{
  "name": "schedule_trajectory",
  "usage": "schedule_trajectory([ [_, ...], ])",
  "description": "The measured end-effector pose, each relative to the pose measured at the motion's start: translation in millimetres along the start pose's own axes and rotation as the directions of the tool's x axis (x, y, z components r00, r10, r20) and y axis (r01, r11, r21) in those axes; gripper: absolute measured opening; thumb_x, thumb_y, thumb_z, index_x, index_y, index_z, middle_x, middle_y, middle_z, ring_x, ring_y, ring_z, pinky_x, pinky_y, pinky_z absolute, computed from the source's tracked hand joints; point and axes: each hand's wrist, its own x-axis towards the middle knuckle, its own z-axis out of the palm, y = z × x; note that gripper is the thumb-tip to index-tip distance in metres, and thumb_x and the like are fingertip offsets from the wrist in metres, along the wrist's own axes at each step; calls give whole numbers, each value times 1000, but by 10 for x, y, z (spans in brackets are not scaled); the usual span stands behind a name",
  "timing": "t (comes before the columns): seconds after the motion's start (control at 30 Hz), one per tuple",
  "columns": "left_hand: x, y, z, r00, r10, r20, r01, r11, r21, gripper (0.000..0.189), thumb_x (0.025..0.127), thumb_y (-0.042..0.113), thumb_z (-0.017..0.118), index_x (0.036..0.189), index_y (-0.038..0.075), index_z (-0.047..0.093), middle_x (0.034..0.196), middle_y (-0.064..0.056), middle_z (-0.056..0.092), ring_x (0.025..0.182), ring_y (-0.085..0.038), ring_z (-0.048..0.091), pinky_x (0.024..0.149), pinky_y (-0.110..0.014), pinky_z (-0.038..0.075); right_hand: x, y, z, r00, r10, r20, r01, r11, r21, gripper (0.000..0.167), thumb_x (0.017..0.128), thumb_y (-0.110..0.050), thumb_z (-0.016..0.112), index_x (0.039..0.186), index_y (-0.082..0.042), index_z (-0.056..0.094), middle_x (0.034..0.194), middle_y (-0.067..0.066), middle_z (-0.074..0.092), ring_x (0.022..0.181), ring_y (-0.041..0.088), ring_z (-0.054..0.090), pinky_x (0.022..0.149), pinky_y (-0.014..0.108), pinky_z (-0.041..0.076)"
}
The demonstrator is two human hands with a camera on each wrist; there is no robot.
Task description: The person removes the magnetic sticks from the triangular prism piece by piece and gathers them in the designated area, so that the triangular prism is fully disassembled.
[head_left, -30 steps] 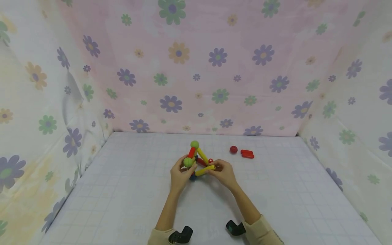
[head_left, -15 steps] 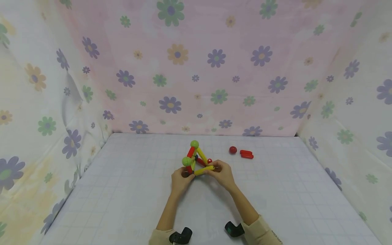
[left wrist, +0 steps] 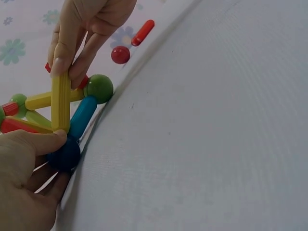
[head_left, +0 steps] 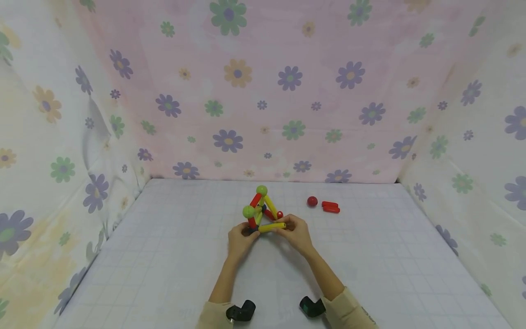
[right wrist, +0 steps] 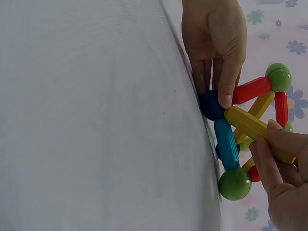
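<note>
A toy frame of coloured rods and balls stands on the table in the head view. My left hand (head_left: 240,242) grips its dark blue ball (left wrist: 65,155) at the near base corner, thumb on top. A yellow rod (left wrist: 60,103) is pinched in my right hand (head_left: 297,232); its other end touches the blue ball. From that ball a turquoise rod (right wrist: 226,144) runs to a green ball (right wrist: 235,184), and a red rod (head_left: 252,222) rises to a higher green ball (head_left: 248,211). Another green ball (head_left: 261,190) tops the far side, with a slanting yellow rod (head_left: 270,207) below it.
Behind and right of the frame lie a loose red ball (head_left: 312,201) and two red rods (head_left: 330,207). A pale cloth covers the table (head_left: 164,256). Flowered cloth walls (head_left: 263,91) stand behind and at both sides.
My left hand has shifted from the upper green ball down to the blue ball. The frame's near side has moved slightly left and up. My right hand keeps its pinch on the yellow rod.
</note>
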Motion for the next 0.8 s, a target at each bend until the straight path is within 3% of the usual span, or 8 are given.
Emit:
schedule_trajectory([
  [0.23, -2, -43, -16, 1000, -2, 31, 3, 1000, -18, 38, 78, 10, 74, 107, -11, 62, 101, -23, 67, 92, -34, 65, 81, -41, 53, 32, 245, -35, 999, 34, 23, -34, 999, -22, 17, 76, 4, 73, 91, 5, 64, 95, 18, 69, 82, 18, 66, 76, 25, 54],
  [0.47, -7, -58, -10, 1000, -4, 29, 5, 1000, -21, 38, 79, 12, 73, 109, -10, 63, 102, -21, 67, 93, -32, 64, 82, -41, 53, 11, 243, -50, 996, 89, 22, -87, 993, -82, 16, 75, 0, 75, 88, 2, 66, 90, 12, 67, 76, 17, 61, 73, 22, 53],
  [0.8, -22, -73, 11, 1000, -5, 11, 5, 1000, -25, 38, 79, 12, 73, 108, -10, 63, 101, -21, 67, 90, -31, 66, 81, -42, 52, -45, 197, -25, 998, 56, -6, -56, 990, -132, 18, 72, -4, 79, 83, 2, 66, 79, 9, 63, 67, 11, 50, 60, 17, 45],
])
